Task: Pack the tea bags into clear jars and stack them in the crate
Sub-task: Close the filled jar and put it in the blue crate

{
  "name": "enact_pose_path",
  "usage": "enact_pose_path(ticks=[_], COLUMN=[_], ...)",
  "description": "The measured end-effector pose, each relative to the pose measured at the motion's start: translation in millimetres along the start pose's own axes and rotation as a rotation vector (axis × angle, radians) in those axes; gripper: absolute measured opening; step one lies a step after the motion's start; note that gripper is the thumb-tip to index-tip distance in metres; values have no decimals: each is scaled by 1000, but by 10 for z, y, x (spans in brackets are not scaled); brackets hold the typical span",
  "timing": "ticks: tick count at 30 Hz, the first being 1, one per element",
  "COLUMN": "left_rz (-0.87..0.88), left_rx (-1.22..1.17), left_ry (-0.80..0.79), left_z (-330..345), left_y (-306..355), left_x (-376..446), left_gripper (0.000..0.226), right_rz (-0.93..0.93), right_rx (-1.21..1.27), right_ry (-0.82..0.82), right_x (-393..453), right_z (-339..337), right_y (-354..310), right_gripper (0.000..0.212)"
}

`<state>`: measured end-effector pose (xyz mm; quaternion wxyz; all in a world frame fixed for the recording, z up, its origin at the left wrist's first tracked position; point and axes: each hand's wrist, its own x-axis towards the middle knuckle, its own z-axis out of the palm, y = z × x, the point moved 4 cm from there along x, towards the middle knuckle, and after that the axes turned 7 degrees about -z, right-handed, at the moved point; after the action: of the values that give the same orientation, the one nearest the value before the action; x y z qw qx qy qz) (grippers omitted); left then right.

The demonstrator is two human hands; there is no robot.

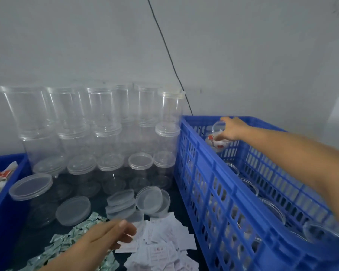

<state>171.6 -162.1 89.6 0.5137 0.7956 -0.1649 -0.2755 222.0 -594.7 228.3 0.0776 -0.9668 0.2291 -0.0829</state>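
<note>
One head-worn wide-angle view looks forward and down, close over the table: clear jars (98, 124) mid-left, blue crate (243, 192) at right, wall (243, 55) above.

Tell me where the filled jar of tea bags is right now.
In the head view, the filled jar is at the far end of the blue crate, upper right, gripped by the right hand above the jars already inside.
</note>
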Motion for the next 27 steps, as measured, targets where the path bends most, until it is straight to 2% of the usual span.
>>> enact_pose_path(ticks=[4, 7, 9, 12, 15, 19, 21, 23, 25, 27], left_rz=[-52, -69, -76, -51, 20, 91, 111, 136, 157, 164], left_rx=[-22, -39, -30, 74, 120, 100, 111, 127, 138, 146], left_ry=[22, 25, 14, -28, -56, -56, -73, -81, -83, -77], left_z=[-94, -144, -156, -154, -134, -60, -19, -2, -5, -20], left_y=[-75, -106, -86, -14, 73, 166, 190, 220, 250, 263], left_x=[39, 84, 111, 160, 209, 247, 238, 220, 180, 133], left_gripper=[38, 38, 41, 48, 48, 46, 47, 50, 51, 50], right_rz=[64, 89, 101, 125, 91, 33, -5, -57, -139, -220], right_rx=[-96, -27, 12, -9, -31, -160, -324, -413, -290, -48], right_ry=[-109, -158, -211, -299, -406, -593, -542, -384, -101, 203], right_x=[221, 297, 312, 290, 268, 176, 156, 111, 73, -22], right_z=[424, 696, 836, 1030, 1150, 991, 762, 400, -90, -588], right_y=[37, 80, 106, 145, 171, 110, 23, -155, -437, -770], right_gripper=[97, 110, 109, 92, 58, 47, 44, 41, 33, 30])
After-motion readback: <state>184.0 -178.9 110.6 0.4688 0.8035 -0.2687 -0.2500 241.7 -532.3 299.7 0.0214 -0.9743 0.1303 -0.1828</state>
